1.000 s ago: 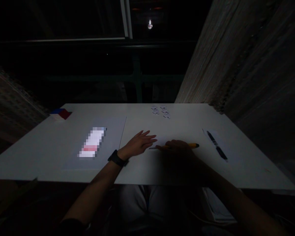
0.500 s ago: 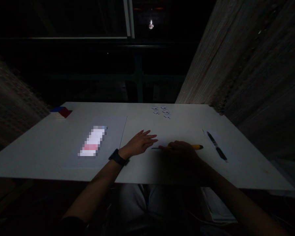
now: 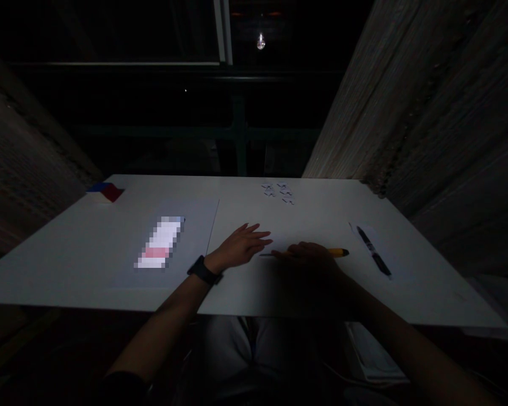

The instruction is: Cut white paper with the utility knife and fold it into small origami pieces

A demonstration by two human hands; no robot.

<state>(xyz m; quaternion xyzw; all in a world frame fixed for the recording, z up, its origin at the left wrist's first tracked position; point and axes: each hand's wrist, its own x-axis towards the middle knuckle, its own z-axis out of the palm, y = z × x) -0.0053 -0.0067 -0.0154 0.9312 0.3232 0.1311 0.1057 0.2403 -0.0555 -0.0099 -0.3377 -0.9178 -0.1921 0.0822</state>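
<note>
My left hand (image 3: 239, 246), with a dark watch on its wrist, lies palm down on the white table (image 3: 245, 299) with its fingers stretched out. Its fingertips rest at the edge of a pale piece of paper (image 3: 281, 239), mostly hidden by my hands. My right hand (image 3: 307, 256) is closed around a utility knife (image 3: 337, 252) with a yellow handle and a black end. The knife's thin blade points left, low over the paper, close to my left fingers. Deep shadow covers the right hand, so I cannot tell whether the blade touches the paper.
A lit phone (image 3: 161, 242) with a blurred screen lies on a white sheet (image 3: 201, 220) at left. A red, blue and white block (image 3: 104, 193) sits at the back left. Several small paper pieces (image 3: 278, 192) lie at the back. A black pen (image 3: 373, 251) rests on paper at right.
My right hand has shifted very slightly left with the utility knife, its blade tip moving along. My left hand stays in place.
</note>
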